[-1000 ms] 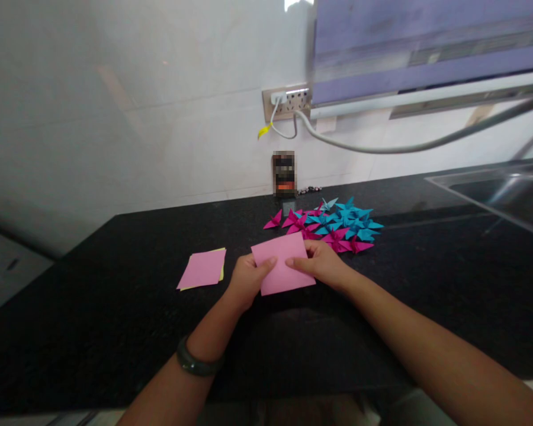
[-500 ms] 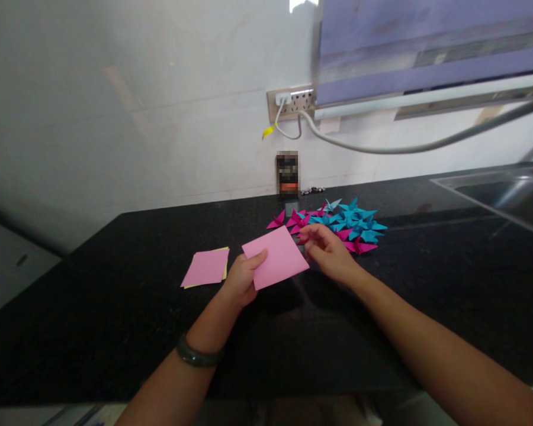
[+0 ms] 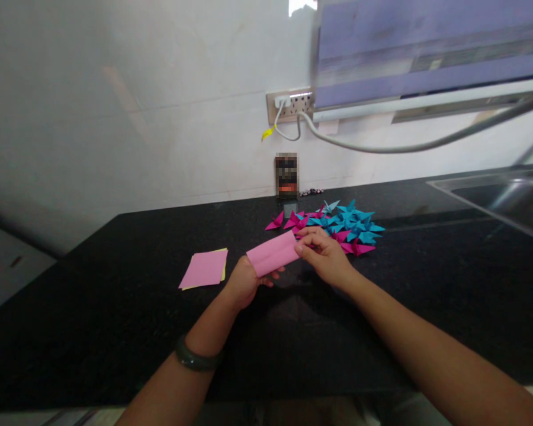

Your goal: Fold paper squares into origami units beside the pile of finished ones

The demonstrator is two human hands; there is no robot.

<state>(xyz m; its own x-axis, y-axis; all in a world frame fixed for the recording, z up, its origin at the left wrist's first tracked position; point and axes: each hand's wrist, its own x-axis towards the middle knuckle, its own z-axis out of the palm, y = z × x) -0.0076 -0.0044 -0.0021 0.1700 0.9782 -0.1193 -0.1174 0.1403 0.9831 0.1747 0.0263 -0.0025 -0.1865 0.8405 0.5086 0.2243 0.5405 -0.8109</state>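
A pink paper sheet point(image 3: 273, 255) is held just above the black counter point(image 3: 115, 319), folded over into a long strip. My left hand point(image 3: 245, 283) grips its left end from below, fingers curled round it. At the strip's right end my right hand point(image 3: 323, 255) pinches the paper between thumb and fingers. A dark band sits on my left wrist. Just behind my right hand lies a heap of folded paper shapes point(image 3: 337, 225), magenta and teal.
A small stack of pink sheets point(image 3: 204, 269) with a yellow one beneath lies left of my hands. A wall socket point(image 3: 289, 105) with a plugged cable is on the tiled wall, a small dark box point(image 3: 286, 175) stands below it, and a sink edge point(image 3: 493, 195) is at the far right.
The flat pink sheet, held by both hands a second ago, has been folded over into a narrow strip. My right hand let go briefly, then took hold of the right end again.
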